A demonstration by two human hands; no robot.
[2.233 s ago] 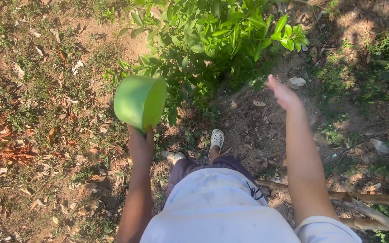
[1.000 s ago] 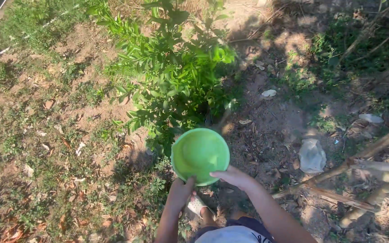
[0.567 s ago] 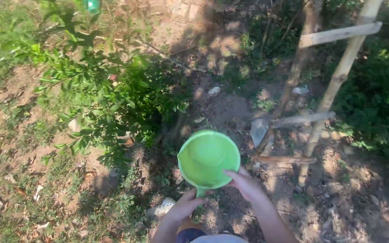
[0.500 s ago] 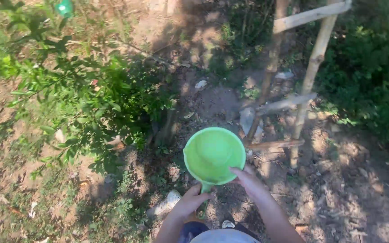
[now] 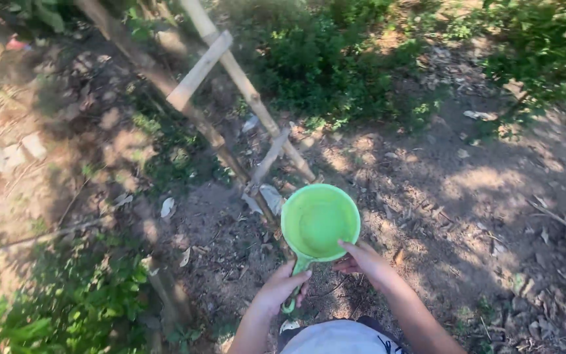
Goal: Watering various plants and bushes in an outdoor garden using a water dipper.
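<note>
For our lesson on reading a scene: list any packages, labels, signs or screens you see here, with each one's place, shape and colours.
None can be made out: no package, label, sign or screen.
Small red scrap, top left on the soil: too blurred to tell what it is.
Pale flat scraps by the bamboo poles: probably dry leaves or litter, unmarked.

Under me bare soil [image 5: 466, 196] in dappled sun, a bamboo frame [image 5: 244, 92] leaning, green shrubs [image 5: 335, 65] behind
</note>
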